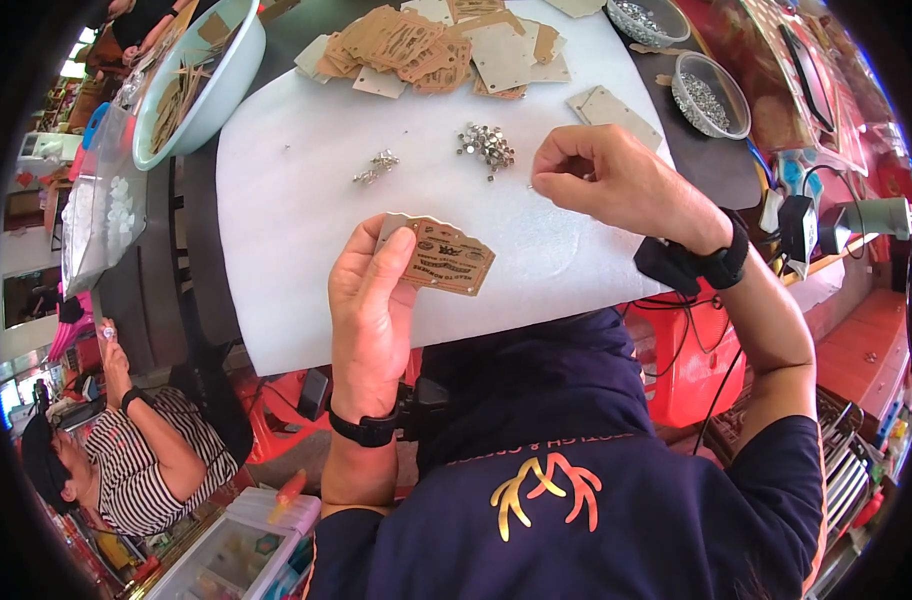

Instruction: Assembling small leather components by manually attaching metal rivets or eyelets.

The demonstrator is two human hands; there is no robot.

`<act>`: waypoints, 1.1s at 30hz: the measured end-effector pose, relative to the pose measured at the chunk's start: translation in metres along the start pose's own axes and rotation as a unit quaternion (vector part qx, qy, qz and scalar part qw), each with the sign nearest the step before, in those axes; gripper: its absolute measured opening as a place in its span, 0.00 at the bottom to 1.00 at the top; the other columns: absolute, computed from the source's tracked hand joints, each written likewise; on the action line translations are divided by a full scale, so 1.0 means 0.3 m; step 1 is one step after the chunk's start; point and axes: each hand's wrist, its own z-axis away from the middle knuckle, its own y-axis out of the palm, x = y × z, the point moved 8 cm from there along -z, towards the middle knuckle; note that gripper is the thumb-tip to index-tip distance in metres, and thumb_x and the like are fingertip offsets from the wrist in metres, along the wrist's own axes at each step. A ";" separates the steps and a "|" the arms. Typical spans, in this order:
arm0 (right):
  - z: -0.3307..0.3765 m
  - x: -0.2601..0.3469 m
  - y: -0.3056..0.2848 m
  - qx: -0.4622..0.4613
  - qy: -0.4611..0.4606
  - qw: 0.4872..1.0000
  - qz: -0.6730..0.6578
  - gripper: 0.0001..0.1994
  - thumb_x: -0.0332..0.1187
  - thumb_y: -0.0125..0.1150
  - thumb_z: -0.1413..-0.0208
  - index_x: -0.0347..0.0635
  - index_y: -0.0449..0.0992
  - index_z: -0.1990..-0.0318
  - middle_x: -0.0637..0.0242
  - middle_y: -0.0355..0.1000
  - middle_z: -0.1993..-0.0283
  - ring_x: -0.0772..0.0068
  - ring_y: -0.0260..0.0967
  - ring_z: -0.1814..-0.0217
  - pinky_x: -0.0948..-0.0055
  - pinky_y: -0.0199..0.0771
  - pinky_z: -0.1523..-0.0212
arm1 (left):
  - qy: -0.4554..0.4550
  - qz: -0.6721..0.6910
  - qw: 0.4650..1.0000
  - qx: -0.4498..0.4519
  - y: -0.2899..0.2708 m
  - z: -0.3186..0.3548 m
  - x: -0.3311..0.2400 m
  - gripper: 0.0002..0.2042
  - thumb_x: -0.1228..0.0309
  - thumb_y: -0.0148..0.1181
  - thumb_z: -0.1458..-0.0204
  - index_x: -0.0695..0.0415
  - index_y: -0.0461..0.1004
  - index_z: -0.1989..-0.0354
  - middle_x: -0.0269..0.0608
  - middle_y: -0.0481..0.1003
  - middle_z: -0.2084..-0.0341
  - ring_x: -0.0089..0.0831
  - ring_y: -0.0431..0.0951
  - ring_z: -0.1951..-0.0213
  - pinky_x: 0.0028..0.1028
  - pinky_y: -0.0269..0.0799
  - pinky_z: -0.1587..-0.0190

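Observation:
My left hand (368,305) grips a brown printed card (452,262) with a wavy upper edge, the thumb pressed on its face near the left end. Small holes or metal dots show along its edges. My right hand (601,180) is closed in a pinch above the white sheet (286,260); a tiny shiny bit shows at its fingertips, too small to name. Just left of that hand lies a heap of small silvery metal pieces (488,148). A smaller cluster of metal pieces (378,166) sits farther left.
Stacked brown and grey cards (406,48) cover the far side, with more grey cards (616,115) at right. Two clear bowls of metal pieces (711,95) stand far right. A pale blue basin (241,75) and a clear bag (101,215) are left, where a person in stripes (156,455) sits.

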 end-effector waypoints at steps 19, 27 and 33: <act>-0.092 0.139 0.090 -0.046 -0.290 0.879 0.376 0.03 0.30 0.60 0.48 0.41 0.76 0.70 0.60 0.70 0.70 0.52 0.71 0.66 0.58 0.69 0.66 | -0.016 0.038 0.999 0.018 -0.057 0.024 0.043 0.11 0.71 0.56 0.39 0.63 0.71 0.52 0.40 0.78 0.60 0.24 0.77 0.57 0.27 0.70 0.51; -0.123 0.141 0.129 -0.035 -0.303 0.845 0.439 0.03 0.27 0.61 0.50 0.38 0.73 0.71 0.59 0.68 0.69 0.52 0.71 0.67 0.57 0.68 0.67 | -0.015 0.041 0.999 0.011 -0.040 0.025 0.027 0.11 0.71 0.56 0.39 0.64 0.70 0.51 0.40 0.78 0.60 0.24 0.77 0.58 0.26 0.70 0.51; -0.075 0.216 0.137 -0.031 -0.273 0.930 0.246 0.05 0.29 0.62 0.43 0.37 0.75 0.65 0.63 0.69 0.66 0.66 0.70 0.67 0.68 0.69 0.66 | 0.012 0.022 1.000 -0.005 -0.028 0.006 0.027 0.13 0.70 0.57 0.39 0.65 0.70 0.50 0.39 0.77 0.60 0.21 0.76 0.58 0.23 0.69 0.51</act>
